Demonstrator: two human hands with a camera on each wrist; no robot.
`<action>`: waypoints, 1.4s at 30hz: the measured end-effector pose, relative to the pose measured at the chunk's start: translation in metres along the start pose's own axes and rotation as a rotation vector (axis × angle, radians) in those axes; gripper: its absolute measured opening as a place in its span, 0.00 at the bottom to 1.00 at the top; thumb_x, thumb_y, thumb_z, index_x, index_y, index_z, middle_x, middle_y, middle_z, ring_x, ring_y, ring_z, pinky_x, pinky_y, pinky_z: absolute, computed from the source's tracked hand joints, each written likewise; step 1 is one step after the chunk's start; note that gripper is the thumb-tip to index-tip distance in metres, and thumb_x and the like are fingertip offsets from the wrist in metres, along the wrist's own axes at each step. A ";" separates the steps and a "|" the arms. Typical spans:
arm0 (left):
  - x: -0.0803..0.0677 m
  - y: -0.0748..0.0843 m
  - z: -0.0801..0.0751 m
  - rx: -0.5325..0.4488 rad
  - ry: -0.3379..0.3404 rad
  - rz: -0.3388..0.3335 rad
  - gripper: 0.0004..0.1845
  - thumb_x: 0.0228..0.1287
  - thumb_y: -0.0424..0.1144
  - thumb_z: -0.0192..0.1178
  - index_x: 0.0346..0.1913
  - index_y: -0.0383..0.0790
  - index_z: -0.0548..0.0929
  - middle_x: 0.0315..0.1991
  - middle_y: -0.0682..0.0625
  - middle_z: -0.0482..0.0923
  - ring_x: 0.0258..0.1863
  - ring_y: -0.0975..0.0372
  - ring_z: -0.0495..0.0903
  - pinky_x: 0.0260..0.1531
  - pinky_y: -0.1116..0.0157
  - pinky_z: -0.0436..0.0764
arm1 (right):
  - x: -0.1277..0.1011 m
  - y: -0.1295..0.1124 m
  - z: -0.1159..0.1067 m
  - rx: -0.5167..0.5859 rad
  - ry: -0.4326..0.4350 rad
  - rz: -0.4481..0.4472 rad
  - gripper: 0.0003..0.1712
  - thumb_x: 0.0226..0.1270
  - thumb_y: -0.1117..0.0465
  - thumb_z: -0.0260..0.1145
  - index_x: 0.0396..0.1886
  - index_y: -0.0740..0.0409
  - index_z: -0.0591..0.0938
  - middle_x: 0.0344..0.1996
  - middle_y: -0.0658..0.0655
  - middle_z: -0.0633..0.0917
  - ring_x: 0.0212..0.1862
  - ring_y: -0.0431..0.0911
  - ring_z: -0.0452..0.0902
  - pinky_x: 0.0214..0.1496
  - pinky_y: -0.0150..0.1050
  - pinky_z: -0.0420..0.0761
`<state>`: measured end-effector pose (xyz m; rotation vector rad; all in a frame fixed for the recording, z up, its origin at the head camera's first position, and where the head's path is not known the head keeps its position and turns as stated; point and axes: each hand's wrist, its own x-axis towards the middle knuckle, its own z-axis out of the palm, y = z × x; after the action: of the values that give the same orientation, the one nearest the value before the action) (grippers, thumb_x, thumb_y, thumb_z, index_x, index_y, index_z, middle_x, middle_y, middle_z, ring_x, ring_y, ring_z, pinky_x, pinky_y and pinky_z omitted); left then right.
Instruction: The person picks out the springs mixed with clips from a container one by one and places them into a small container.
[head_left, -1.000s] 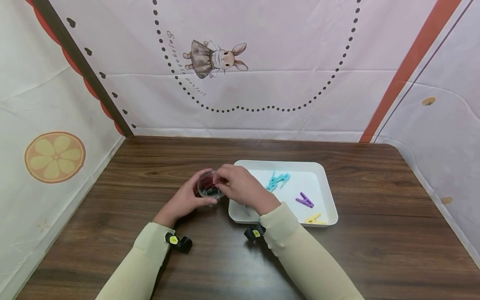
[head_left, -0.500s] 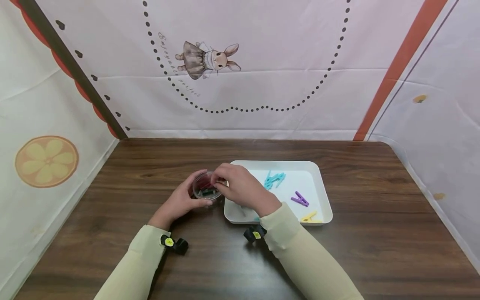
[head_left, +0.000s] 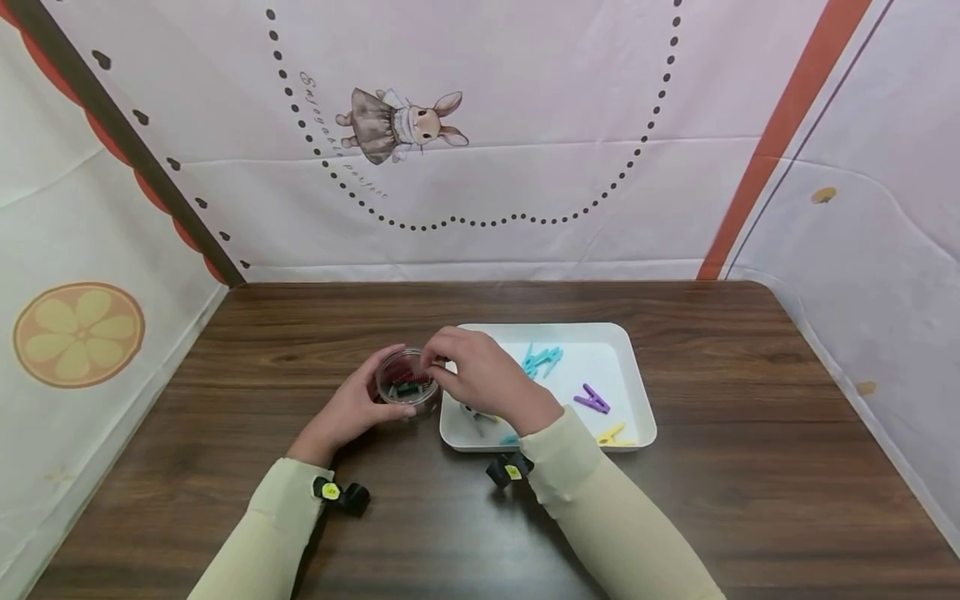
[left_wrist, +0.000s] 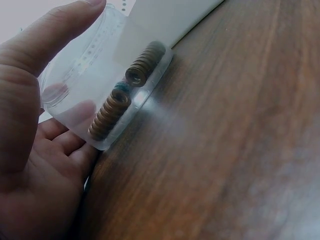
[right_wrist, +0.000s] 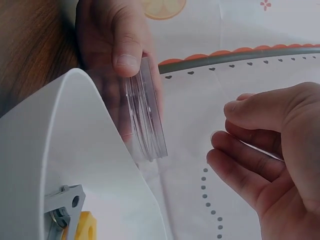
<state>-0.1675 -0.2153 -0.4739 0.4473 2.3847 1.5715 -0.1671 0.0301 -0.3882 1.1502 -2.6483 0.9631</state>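
Because the small clear plastic jar [head_left: 407,387] stands on the dark wooden table [head_left: 675,500] just left of the white tray [head_left: 637,392], it is steadied by the left hand [head_left: 352,408], whose thumb and fingers are curled round its wall, while the right hand [head_left: 480,375] is held above its open mouth, fingers loosely bent and holding nothing. Through the transparent wall brown coiled springs [left_wrist: 116,107] are seen on the bottom
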 end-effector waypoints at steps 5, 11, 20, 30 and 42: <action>-0.001 0.001 0.000 0.019 0.012 -0.008 0.49 0.48 0.46 0.77 0.72 0.55 0.60 0.68 0.50 0.68 0.65 0.55 0.70 0.57 0.75 0.72 | -0.001 -0.002 -0.002 -0.004 0.009 -0.007 0.04 0.66 0.61 0.66 0.39 0.52 0.83 0.39 0.46 0.83 0.42 0.38 0.79 0.47 0.33 0.80; -0.002 0.002 0.002 0.025 0.006 -0.005 0.48 0.48 0.47 0.76 0.71 0.58 0.60 0.68 0.49 0.68 0.66 0.55 0.69 0.61 0.66 0.72 | -0.005 -0.002 -0.005 -0.002 0.013 0.005 0.03 0.66 0.60 0.66 0.38 0.52 0.83 0.38 0.46 0.83 0.42 0.37 0.79 0.48 0.32 0.81; 0.000 0.003 0.006 0.019 0.015 -0.013 0.50 0.47 0.44 0.77 0.73 0.52 0.59 0.68 0.48 0.68 0.66 0.55 0.70 0.63 0.58 0.71 | -0.015 0.006 -0.007 -0.003 0.029 0.017 0.02 0.66 0.63 0.65 0.37 0.52 0.83 0.36 0.46 0.83 0.43 0.40 0.81 0.49 0.35 0.80; 0.002 0.005 0.003 0.130 0.047 0.118 0.33 0.71 0.35 0.53 0.75 0.45 0.55 0.68 0.39 0.67 0.66 0.49 0.69 0.63 0.63 0.69 | -0.028 0.015 -0.014 -0.027 0.065 0.059 0.05 0.66 0.61 0.64 0.40 0.55 0.83 0.39 0.49 0.85 0.46 0.43 0.82 0.51 0.39 0.81; -0.009 0.025 -0.011 0.463 0.112 0.013 0.32 0.75 0.59 0.41 0.77 0.59 0.48 0.77 0.46 0.52 0.73 0.46 0.59 0.67 0.40 0.60 | -0.042 0.025 -0.029 -0.114 0.045 0.156 0.19 0.68 0.55 0.63 0.57 0.53 0.79 0.57 0.53 0.80 0.62 0.48 0.74 0.64 0.46 0.74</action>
<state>-0.1605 -0.2182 -0.4463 0.4697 2.8387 1.0605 -0.1590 0.0864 -0.3919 0.8991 -2.7496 0.8373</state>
